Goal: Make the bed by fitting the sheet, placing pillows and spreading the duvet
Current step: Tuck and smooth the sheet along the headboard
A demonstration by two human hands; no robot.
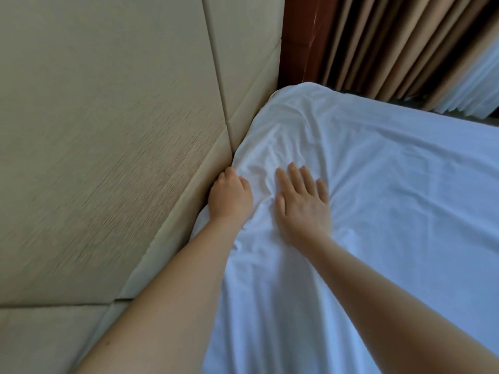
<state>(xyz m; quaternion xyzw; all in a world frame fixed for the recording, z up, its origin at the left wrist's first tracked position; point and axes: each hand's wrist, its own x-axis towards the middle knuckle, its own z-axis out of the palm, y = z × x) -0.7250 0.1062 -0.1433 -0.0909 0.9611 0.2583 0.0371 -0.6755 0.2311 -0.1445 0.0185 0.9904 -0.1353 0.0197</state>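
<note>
My left hand (pixel 229 197) sits at the head edge of the bed, forearm stretched forward, fingers bent down into the seam where the sheet (pixel 391 198) meets the headboard (pixel 108 130). The fingertips are hidden, so I cannot tell whether they grip cloth. My right hand (pixel 302 203) lies just beside it, open and palm down, fingers straight, pressing the wrinkled white sheet, which covers the mattress to the far corner.

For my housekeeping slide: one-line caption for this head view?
Left hand grips the white sheet by the padded headboard; right hand presses it flat.
</note>
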